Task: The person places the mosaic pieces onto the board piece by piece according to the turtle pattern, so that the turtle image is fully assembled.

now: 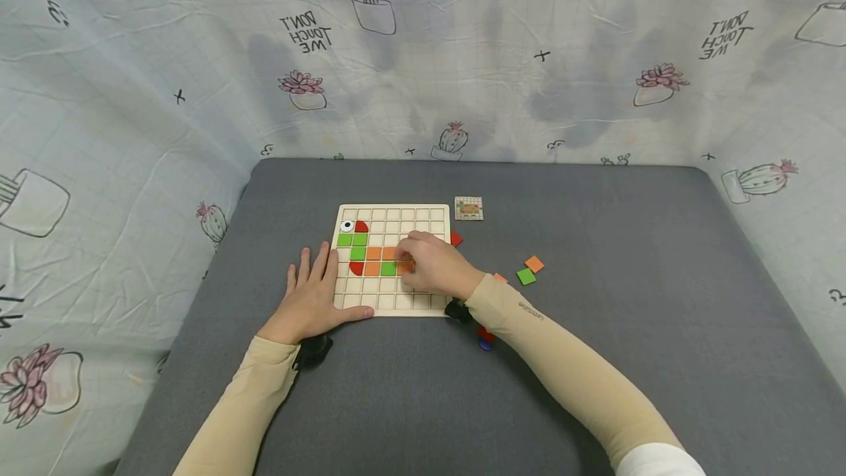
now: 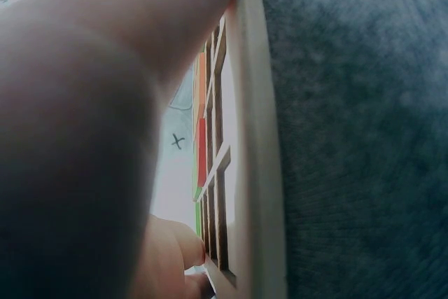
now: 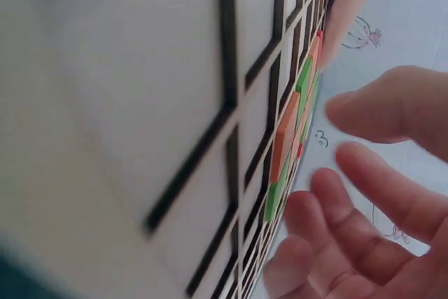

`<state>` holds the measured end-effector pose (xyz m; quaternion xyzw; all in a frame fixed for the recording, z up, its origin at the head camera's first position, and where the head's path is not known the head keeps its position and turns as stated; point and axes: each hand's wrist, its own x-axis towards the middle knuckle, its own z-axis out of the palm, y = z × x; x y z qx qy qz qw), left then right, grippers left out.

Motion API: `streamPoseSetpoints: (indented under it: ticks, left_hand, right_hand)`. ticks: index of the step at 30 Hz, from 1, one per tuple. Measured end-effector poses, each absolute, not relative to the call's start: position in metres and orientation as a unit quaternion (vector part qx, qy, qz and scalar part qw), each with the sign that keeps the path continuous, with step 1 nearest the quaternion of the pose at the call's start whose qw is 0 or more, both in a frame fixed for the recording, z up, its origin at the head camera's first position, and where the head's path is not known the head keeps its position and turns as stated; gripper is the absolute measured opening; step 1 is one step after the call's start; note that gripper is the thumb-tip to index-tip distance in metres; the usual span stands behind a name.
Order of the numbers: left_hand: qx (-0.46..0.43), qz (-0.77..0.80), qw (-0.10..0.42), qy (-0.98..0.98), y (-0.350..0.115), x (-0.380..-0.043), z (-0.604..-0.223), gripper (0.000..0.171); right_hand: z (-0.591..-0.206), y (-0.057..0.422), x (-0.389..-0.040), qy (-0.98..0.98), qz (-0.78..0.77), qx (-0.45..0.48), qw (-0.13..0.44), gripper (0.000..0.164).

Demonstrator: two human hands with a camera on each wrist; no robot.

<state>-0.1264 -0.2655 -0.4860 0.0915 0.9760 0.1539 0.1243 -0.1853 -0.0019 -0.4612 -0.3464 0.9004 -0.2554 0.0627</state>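
Note:
A pale wooden grid board (image 1: 390,305) lies on the grey table, with green, orange and red pieces and a round eye piece (image 1: 346,226) in its cells. My left hand (image 1: 307,298) rests against the board's left side, fingers straight and spread, thumb along its near edge. Over the board's right half is my right hand (image 1: 432,264). In the right wrist view its thumb and fingertips (image 3: 357,113) are apart with nothing between them, beside an orange square tile (image 3: 285,134) sitting in the grid. Part of the board is hidden under the right hand.
A small pattern card (image 1: 468,208) lies past the board's upper right corner. Loose orange (image 1: 534,264) and green tiles (image 1: 526,276) lie to the right. A red piece (image 1: 456,239) is by the board's edge, and a blue piece (image 1: 485,344) lies under the right forearm.

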Motion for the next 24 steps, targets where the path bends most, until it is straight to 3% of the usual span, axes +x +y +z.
streamPoseSetpoints:
  ticks: [14,24]
  left_hand:
    - [0.087,0.161,0.131,0.974,-0.266,-0.128,-0.487,0.136]
    - [0.091,0.166,0.134,0.973,-0.267,-0.128,-0.487,0.137]
  right_hand:
    - [-0.451,0.040,-0.158,0.896,-0.293,-0.326,0.074,0.024]
    - [-0.455,0.079,-0.146,0.902,-0.294,-0.312,0.048,0.026]
